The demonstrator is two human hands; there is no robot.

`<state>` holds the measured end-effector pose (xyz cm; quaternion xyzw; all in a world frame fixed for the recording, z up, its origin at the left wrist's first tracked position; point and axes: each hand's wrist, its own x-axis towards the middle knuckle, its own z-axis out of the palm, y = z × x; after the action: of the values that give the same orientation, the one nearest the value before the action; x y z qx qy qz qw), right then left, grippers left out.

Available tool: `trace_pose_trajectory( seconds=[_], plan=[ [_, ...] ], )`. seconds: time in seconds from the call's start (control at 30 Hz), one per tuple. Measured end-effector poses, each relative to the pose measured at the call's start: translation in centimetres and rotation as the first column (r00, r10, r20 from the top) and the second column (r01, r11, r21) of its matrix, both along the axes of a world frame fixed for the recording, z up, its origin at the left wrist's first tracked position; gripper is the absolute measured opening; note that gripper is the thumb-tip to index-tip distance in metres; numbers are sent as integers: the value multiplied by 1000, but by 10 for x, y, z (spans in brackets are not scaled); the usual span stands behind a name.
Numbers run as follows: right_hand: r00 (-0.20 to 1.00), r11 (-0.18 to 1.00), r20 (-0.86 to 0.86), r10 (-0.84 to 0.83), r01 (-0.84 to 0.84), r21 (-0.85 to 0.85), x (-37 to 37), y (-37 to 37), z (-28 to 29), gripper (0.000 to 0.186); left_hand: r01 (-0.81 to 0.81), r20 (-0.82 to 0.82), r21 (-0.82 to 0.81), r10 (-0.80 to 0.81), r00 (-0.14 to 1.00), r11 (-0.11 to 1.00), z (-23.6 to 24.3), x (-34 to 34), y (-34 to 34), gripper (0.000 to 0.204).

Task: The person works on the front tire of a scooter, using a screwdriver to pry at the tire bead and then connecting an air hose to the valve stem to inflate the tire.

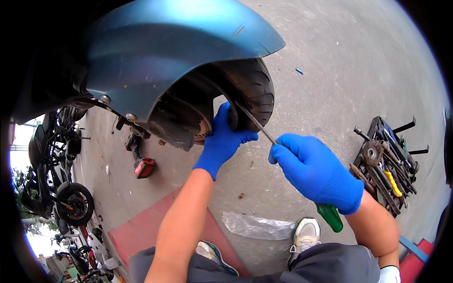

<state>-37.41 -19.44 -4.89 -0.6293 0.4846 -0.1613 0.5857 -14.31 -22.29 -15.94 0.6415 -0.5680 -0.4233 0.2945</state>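
A black tire (261, 89) sits on a wheel under a scuffed blue fender (188, 37). My left hand (222, 141), in a blue knit glove, grips the tire's near edge. Its fingers reach up along the inner side and its thumb points right; part of the grip is hidden. My right hand (311, 167), gloved the same way, is closed around a long screwdriver (257, 123). The metal shaft slants up and left into the tire's side, where its tip cannot be seen. The screwdriver's green handle end (330, 217) shows below my right wrist.
A red-and-black cordless power tool (143, 166) stands left of the wheel. Hand tools and a round wire brush (372, 152) fill a rack (375, 127) at right. Clear plastic (257, 226) lies by my shoes, near a red mat (155, 221). Parked motorcycles (71, 203) line the left.
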Motion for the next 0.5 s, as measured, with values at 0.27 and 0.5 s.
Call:
trace_pose_trajectory(
  seconds=[0.27, 0.5],
  plan=[
    [989, 995, 119, -92, 97, -33, 11, 5, 3, 29, 144, 344, -3, -134, 930, 990, -14, 26, 5, 101],
    [999, 1000, 20, -27, 27, 13, -2, 8, -8, 29, 125, 487, -52, -84, 869, 991, -5, 19, 14, 90]
  ],
)
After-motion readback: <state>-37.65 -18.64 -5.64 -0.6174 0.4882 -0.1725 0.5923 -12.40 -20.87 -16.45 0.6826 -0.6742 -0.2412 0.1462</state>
